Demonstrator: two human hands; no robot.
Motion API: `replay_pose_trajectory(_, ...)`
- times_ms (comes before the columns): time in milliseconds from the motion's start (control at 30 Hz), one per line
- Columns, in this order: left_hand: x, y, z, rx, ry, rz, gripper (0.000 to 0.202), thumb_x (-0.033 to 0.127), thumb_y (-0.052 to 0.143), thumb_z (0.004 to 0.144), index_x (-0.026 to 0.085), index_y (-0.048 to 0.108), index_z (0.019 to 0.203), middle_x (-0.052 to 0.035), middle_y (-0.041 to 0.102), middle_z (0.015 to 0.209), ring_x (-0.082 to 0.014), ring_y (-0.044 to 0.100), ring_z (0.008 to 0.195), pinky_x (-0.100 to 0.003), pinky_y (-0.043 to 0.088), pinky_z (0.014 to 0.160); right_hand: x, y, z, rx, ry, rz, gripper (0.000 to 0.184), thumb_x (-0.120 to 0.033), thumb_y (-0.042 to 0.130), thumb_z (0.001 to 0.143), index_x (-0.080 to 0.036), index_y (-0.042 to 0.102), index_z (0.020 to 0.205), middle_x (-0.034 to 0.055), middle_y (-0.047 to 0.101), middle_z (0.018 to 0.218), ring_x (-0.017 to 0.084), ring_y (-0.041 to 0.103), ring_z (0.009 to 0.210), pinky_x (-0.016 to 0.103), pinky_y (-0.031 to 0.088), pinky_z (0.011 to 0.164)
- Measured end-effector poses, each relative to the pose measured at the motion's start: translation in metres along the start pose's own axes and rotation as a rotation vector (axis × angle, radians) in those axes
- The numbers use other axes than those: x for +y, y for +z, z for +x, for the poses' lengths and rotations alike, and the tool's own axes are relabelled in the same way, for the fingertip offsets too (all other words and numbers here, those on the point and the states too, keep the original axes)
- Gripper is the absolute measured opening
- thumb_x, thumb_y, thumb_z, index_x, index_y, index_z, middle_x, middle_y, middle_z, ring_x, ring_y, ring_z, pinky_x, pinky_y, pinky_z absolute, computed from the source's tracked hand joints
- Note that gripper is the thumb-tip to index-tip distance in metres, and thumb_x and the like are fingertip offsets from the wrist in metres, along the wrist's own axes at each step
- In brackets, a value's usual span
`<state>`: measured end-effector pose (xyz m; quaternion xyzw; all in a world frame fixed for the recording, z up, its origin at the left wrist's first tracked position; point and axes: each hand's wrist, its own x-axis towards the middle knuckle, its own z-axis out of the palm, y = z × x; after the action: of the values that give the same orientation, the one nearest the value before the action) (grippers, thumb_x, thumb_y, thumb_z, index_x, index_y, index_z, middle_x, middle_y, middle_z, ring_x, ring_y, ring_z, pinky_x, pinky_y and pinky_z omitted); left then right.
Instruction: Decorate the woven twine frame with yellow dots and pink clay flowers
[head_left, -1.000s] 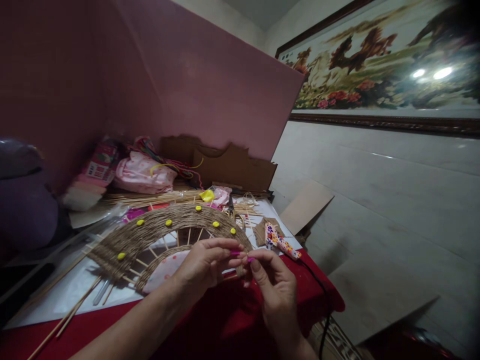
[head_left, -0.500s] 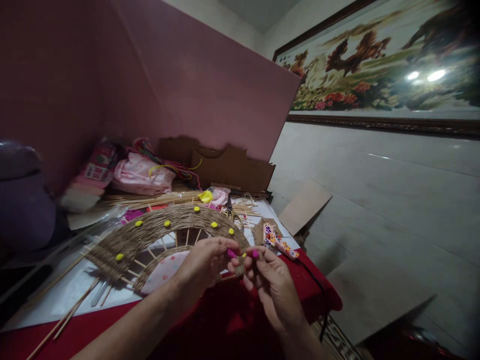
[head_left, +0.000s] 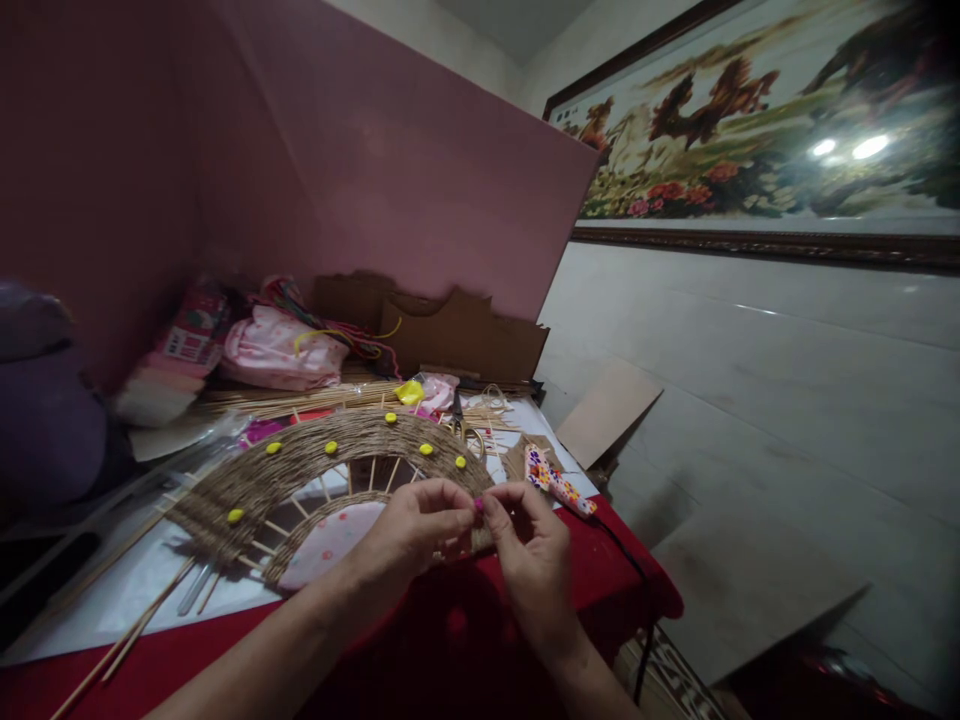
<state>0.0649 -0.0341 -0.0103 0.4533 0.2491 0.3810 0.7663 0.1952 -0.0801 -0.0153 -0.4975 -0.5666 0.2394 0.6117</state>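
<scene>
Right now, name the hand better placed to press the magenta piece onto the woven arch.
Probably left: the left hand overlaps the woven arch and touches the magenta piece; the right hand sits off the arch.

woven arch (head_left: 315,462) on table (head_left: 150,585) | scissors (head_left: 459,425) behind arch | glue gun (head_left: 559,482) right

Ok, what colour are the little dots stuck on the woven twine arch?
Yellow: the dots along the arch show best in the head view.

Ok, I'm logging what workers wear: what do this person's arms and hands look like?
The left hand and right hand are bare: no gloves, and no ring, watch or bracelet shows. No sleeve reaches into view on either arm. Nails are too blurred to judge.
</scene>
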Motion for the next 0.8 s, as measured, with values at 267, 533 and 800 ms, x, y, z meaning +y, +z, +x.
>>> replay_pose_trajectory(267,0.002,-0.001,-0.001,-0.011,0.101,0.157,0.02,0.028,0.073,0.064,0.013,0.06,0.068,0.0025,0.055,0.054,-0.0064,0.045,0.046,-0.018,0.031,0.045,-0.004,-0.007,0.001,-0.155,-0.043,-0.042,0.018,-0.028,0.046,0.09,-0.019,0.061,0.085,0.0023,0.057,0.077,0.013,0.054,0.066,0.023,0.042,0.057)
replay_pose_trajectory(533,0.002,-0.001,-0.004,-0.045,0.085,0.105,0.014,0.024,0.071,0.066,0.013,0.064,0.073,-0.001,0.059,0.059,-0.0081,0.048,0.05,-0.021,0.034,0.05,0.005,-0.006,0.005,-0.041,0.144,0.337,0.014,-0.031,0.064,0.079,-0.018,0.06,0.079,-0.005,0.052,0.056,0.006,0.044,0.042,0.017,0.036,0.04)
replay_pose_trajectory(800,0.003,-0.001,-0.003,-0.082,0.075,0.031,0.016,0.027,0.072,0.066,0.015,0.063,0.071,0.0007,0.056,0.054,-0.0068,0.044,0.045,-0.02,0.027,0.045,0.0,-0.005,0.006,-0.083,0.132,0.346,0.012,-0.029,0.065,0.078,-0.018,0.063,0.08,-0.0027,0.055,0.059,0.007,0.048,0.047,0.018,0.038,0.042)
